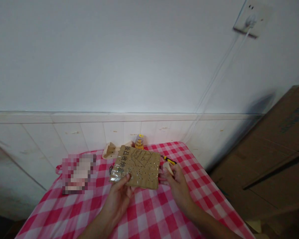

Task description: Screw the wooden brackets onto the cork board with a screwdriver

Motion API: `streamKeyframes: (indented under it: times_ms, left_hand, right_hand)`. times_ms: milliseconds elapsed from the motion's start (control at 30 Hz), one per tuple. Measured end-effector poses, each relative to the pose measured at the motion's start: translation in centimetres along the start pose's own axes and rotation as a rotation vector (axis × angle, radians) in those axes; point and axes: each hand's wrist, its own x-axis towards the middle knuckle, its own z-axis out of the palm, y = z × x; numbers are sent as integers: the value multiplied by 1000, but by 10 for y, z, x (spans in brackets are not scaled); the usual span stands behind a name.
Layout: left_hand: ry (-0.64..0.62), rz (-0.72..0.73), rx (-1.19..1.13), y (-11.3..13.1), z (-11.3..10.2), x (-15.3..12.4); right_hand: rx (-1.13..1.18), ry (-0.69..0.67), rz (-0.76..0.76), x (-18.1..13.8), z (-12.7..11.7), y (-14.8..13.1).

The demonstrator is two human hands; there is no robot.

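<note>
My left hand [121, 196] grips the lower left edge of a flat brown cardboard piece [142, 166], thumb on top and fingers beneath. The cardboard is tilted above the table, with small holes, a line drawing, written characters and shiny clear tape on its left side. To its right, my right hand [179, 187] pinches a small pale piece [168, 168], wood-like in colour, between thumb and fingers. Some of its fingers come close to the cardboard's right edge; whether they touch is unclear. Just beyond this hand lies a yellow and black screwdriver [169, 160].
A red and white checked tablecloth [149, 212] covers the table. By the wall stand pale wooden parts [111, 151] and a small yellow-topped container [139, 142]. A blurred-out object [79, 174] lies left. Large cardboard boxes [269, 159] stand right; a cable hangs from the wall socket [251, 18].
</note>
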Motion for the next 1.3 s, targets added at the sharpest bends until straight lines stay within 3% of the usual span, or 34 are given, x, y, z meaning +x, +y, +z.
streamKeyframes:
  times_ms: [67,200,300,433,567,667,800,933,1033,1133,1233,1300]
  left_hand:
    - [-55,-34,-16,-3,0,-2]
    - [-230,-163,-12,-7,-11,-3]
    - [-424,-299,2,0,-25,3]
    - [-637,-364,3,21,-35,17]
    - [-636,-359,114,31,-28,19]
    - [-688,-405,290,21,-19,8]
    - [-761,-405,465,0,-8,-10]
    - [-620,-313,435,-9,-4,-14]
    - [-423,-218,402,-7,-5,-9]
    - [-268,-182,378,-7,-5,-5]
    - [-212,-167,312,-10,-3,-4]
    - [-198,-167,263,-12,-2,-4]
  right_hand:
    - [-11,43,-17,-4,12,-2]
    - [-199,185,-233,-3,21,-15]
    - [-252,130,-347,9,8,-29]
    - [-238,-68,-384,32,-27,-53]
    - [-352,-482,-314,46,-50,-75]
    - [-441,-757,-258,48,-46,-80]
    - [-478,-876,-299,49,-25,-78]
    - [-542,-738,-404,52,-13,-81]
    - [-651,-585,-575,46,-11,-85]
    - [-805,-522,-762,30,-11,-81]
    - [-940,-541,-972,10,-7,-71]
    - [-1012,-628,-1045,-3,-1,-63]
